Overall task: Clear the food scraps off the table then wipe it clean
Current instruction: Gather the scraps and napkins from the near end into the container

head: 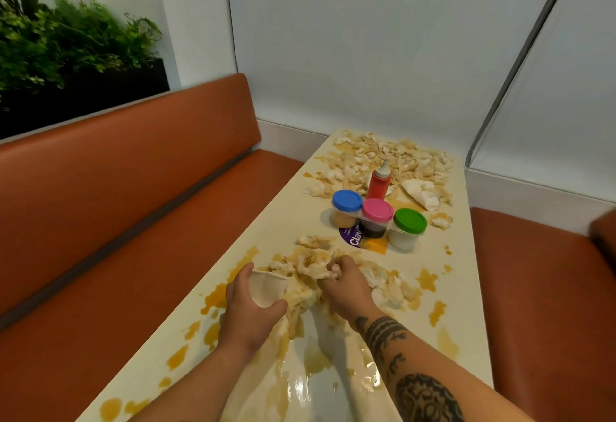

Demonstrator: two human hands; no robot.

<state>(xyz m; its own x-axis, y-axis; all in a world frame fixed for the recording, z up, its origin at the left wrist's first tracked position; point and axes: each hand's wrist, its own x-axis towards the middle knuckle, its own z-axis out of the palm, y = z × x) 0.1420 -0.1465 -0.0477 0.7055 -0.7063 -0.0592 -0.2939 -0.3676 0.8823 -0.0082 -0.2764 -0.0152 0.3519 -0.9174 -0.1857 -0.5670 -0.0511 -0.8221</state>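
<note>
Left hand (248, 316) around cup (266, 288), right hand (346, 283) tight on scraps (310, 263), 3 jars (377, 213) just beyond.

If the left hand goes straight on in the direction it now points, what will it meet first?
Most likely the heap of food scraps right before the paper cup that the left hand holds, beside the right hand gripping those scraps. The three lidded jars stand farther on; depth is unclear.

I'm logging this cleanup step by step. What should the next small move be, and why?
Probably pull the scraps under the right hand leftward into the paper cup. The left hand holds the cup tipped over, its mouth toward the pile. The right hand's fingers are curled round scraps just beside the rim.
</note>
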